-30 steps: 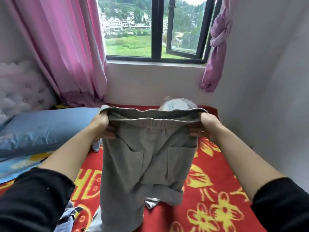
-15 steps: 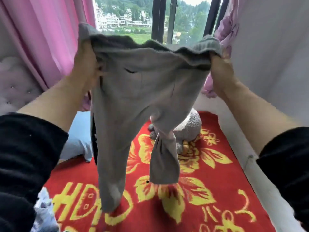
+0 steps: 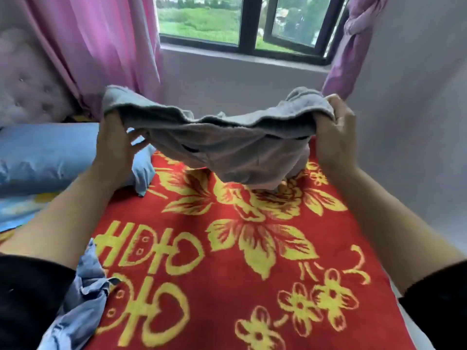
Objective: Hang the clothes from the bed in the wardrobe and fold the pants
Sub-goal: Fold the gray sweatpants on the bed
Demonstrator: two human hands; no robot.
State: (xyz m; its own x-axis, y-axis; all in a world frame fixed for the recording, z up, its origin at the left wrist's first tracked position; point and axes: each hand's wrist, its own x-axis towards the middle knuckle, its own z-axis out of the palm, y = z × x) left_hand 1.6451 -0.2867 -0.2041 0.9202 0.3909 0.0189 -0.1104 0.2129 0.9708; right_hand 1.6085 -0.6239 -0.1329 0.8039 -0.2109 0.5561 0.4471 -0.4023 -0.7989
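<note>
Grey fleece sweatpants [image 3: 227,147] hang between my hands, held up by the waistband above the far half of the bed. My left hand [image 3: 113,145] pinches the left end of the band and my right hand [image 3: 333,137] is clamped round the right end. The hands are well apart, yet the band sags in the middle. The seat droops toward the red and yellow flowered blanket [image 3: 227,261], and its lowest part seems to touch it.

The legs are what worry me, because they are bunched out of sight behind the seat and I cannot tell whether they lie straight or twisted. If I lower the waistband now, I judge the seat will land on top of that heap and any fold will go in crooked. The slack band is a second risk: the two layers could slide out of line, leaving one side seam further forward than the other.

Space is tight on the left (the blue pillow [image 3: 45,152] has a corner just below my left hand), so cloth laid wide could ride up onto it. A crumpled light blue garment [image 3: 83,299] lies near my left sleeve and could get dragged in if I pull the pants toward me.
</note>
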